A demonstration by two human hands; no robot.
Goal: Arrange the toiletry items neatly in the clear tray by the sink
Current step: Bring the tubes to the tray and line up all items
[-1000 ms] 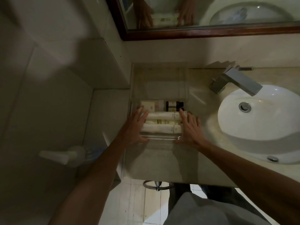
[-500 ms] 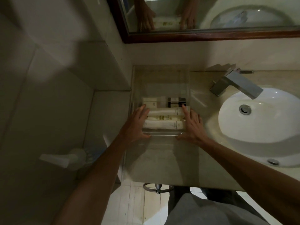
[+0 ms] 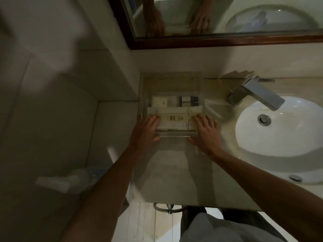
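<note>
The clear tray [image 3: 172,81] sits on the counter [image 3: 174,172] left of the white sink [image 3: 283,137], against the far wall. Inside lie pale tubes [image 3: 174,117], a white box [image 3: 160,102] and a dark item [image 3: 188,101]. The left hand [image 3: 146,132] and right hand [image 3: 206,133] lie flat and spread, gripping the tray's near corners, fingertips on the tubes.
</note>
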